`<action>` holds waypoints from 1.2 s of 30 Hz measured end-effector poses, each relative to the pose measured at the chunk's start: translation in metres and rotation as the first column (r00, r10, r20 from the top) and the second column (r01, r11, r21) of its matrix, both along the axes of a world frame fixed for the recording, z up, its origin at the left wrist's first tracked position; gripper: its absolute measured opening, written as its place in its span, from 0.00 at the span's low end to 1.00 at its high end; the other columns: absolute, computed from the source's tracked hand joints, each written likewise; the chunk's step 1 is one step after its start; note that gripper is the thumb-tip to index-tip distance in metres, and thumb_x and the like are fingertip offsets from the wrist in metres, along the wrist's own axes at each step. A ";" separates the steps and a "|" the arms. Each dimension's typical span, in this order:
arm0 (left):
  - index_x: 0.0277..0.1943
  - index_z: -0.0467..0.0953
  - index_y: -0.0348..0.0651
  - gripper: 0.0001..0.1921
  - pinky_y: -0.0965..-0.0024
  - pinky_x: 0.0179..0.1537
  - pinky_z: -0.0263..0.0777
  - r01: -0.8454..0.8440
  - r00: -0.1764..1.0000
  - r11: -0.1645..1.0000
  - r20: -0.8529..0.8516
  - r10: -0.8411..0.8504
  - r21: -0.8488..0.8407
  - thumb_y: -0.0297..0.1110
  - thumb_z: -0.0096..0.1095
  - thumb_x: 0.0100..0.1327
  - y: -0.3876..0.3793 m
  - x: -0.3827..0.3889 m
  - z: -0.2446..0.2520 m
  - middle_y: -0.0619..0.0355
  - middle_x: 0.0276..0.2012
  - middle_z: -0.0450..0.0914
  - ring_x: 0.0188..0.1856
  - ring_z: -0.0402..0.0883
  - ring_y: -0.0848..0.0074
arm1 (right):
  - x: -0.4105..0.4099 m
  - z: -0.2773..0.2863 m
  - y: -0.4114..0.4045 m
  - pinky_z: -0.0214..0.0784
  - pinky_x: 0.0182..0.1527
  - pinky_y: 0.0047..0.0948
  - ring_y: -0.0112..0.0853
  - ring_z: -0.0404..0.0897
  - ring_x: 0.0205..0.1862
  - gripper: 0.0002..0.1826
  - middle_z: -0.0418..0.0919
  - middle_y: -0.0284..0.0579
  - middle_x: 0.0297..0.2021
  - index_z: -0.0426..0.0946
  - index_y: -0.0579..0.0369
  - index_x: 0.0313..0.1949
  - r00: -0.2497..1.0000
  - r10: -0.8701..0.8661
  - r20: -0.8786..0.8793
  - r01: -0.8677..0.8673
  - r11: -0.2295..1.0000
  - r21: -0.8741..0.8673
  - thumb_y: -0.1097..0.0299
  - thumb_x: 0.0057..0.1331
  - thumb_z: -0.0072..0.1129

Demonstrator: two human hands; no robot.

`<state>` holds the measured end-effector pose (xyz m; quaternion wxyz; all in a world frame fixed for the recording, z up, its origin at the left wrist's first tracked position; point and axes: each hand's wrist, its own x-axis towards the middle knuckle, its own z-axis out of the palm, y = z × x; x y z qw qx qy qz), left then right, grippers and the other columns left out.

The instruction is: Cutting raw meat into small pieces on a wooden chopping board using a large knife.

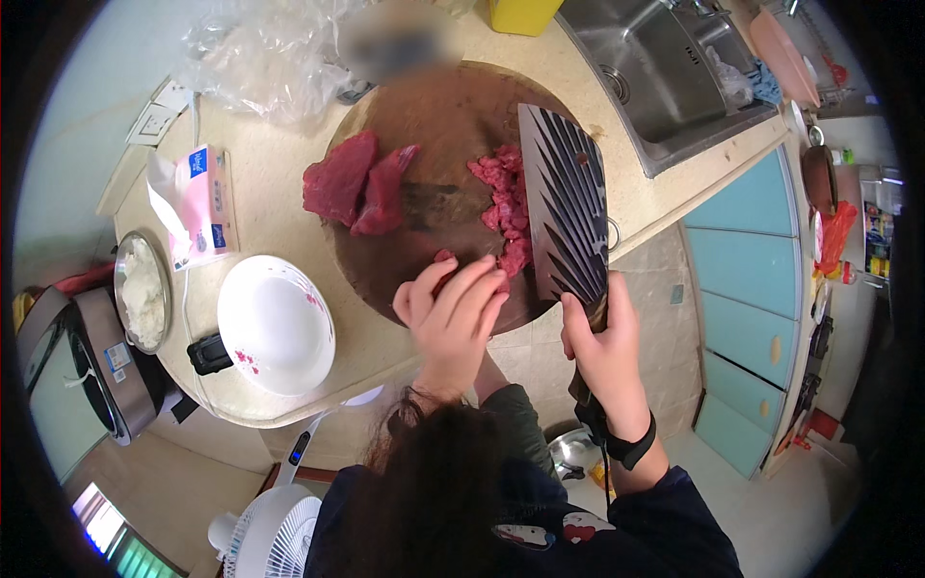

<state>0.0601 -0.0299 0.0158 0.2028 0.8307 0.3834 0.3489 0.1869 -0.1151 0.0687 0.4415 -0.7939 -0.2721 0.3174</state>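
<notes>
My right hand grips the handle of a wide cleaver with a dark, streaked blade face. The blade lies over the right side of a round wooden chopping board. Along the blade's left edge runs a pile of cut red meat. My left hand rests over the board's near edge, its fingertips bent onto a piece of red meat that they mostly cover. Two larger slabs of raw meat lie on the board's left side.
A white plate, a pink tissue pack and a metal bowl of white food stand on the left of the counter. Clear plastic bags lie at the back. A steel sink is at the right; a white fan stands below.
</notes>
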 end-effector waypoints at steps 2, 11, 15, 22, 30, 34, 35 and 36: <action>0.39 0.77 0.45 0.21 0.63 0.51 0.58 -0.083 0.997 0.996 0.005 0.083 -0.019 0.36 0.73 0.39 0.004 -0.013 0.000 0.62 0.42 0.77 0.47 0.69 0.66 | -0.002 0.003 -0.002 0.59 0.19 0.21 0.19 0.69 0.16 0.07 0.71 0.39 0.15 0.66 0.60 0.36 0.998 -0.011 -0.063 0.010 1.000 -0.015 0.75 0.60 0.55; 0.44 0.75 0.47 0.21 0.61 0.52 0.56 -0.231 0.960 0.968 -0.188 0.209 -0.100 0.39 0.70 0.46 0.013 -0.025 -0.006 0.59 0.42 0.72 0.48 0.65 0.63 | -0.022 -0.004 0.000 0.63 0.22 0.29 0.38 0.76 0.19 0.11 0.73 0.49 0.18 0.65 0.60 0.37 0.986 0.129 -0.109 -0.137 0.988 -0.068 0.73 0.58 0.57; 0.42 0.75 0.47 0.17 0.61 0.51 0.56 -0.217 0.969 0.969 -0.150 0.198 -0.121 0.35 0.68 0.48 0.013 -0.030 -0.006 0.59 0.42 0.72 0.48 0.65 0.62 | -0.035 -0.006 0.004 0.64 0.23 0.30 0.43 0.77 0.21 0.11 0.74 0.52 0.20 0.63 0.59 0.36 0.979 0.150 -0.140 -0.156 0.987 -0.034 0.73 0.59 0.56; 0.34 0.75 0.46 0.11 0.61 0.49 0.58 -0.150 0.988 0.983 -0.041 0.147 -0.102 0.26 0.67 0.45 0.014 -0.031 -0.009 0.63 0.35 0.75 0.44 0.69 0.65 | -0.052 -0.017 0.013 0.62 0.20 0.31 0.40 0.76 0.18 0.10 0.71 0.51 0.16 0.61 0.60 0.36 0.991 0.093 -0.100 -0.096 0.995 -0.027 0.75 0.60 0.54; 0.35 0.75 0.42 0.12 0.66 0.43 0.65 -0.029 0.994 0.992 0.099 0.041 -0.126 0.22 0.65 0.45 0.016 -0.038 -0.012 0.59 0.34 0.76 0.39 0.73 0.65 | -0.025 -0.016 0.016 0.62 0.18 0.32 0.43 0.74 0.16 0.10 0.71 0.51 0.15 0.62 0.61 0.35 0.979 -0.011 0.202 0.016 1.000 -0.025 0.74 0.60 0.54; 0.35 0.75 0.38 0.11 0.68 0.40 0.69 0.078 0.985 0.980 0.164 -0.047 -0.183 0.19 0.63 0.46 0.017 -0.033 -0.005 0.56 0.34 0.77 0.38 0.75 0.64 | -0.024 0.001 0.016 0.61 0.17 0.27 0.29 0.73 0.13 0.09 0.73 0.44 0.15 0.62 0.60 0.35 0.997 -0.080 -0.022 0.080 0.997 -0.005 0.74 0.61 0.53; 0.36 0.75 0.38 0.11 0.68 0.40 0.69 0.122 0.983 0.979 0.158 -0.096 -0.164 0.18 0.63 0.47 0.018 -0.032 -0.003 0.55 0.35 0.77 0.39 0.75 0.65 | -0.027 0.001 0.015 0.61 0.16 0.25 0.26 0.72 0.13 0.08 0.73 0.42 0.15 0.62 0.60 0.35 0.998 -0.059 -0.007 0.059 0.998 -0.014 0.74 0.61 0.53; 0.35 0.76 0.37 0.11 0.69 0.40 0.70 0.148 0.978 0.972 0.170 -0.117 -0.181 0.17 0.63 0.47 0.017 -0.030 -0.002 0.54 0.35 0.78 0.39 0.76 0.65 | -0.029 0.001 0.013 0.61 0.16 0.24 0.23 0.72 0.13 0.08 0.73 0.40 0.15 0.62 0.59 0.35 0.999 -0.041 0.011 0.041 0.999 -0.025 0.73 0.62 0.53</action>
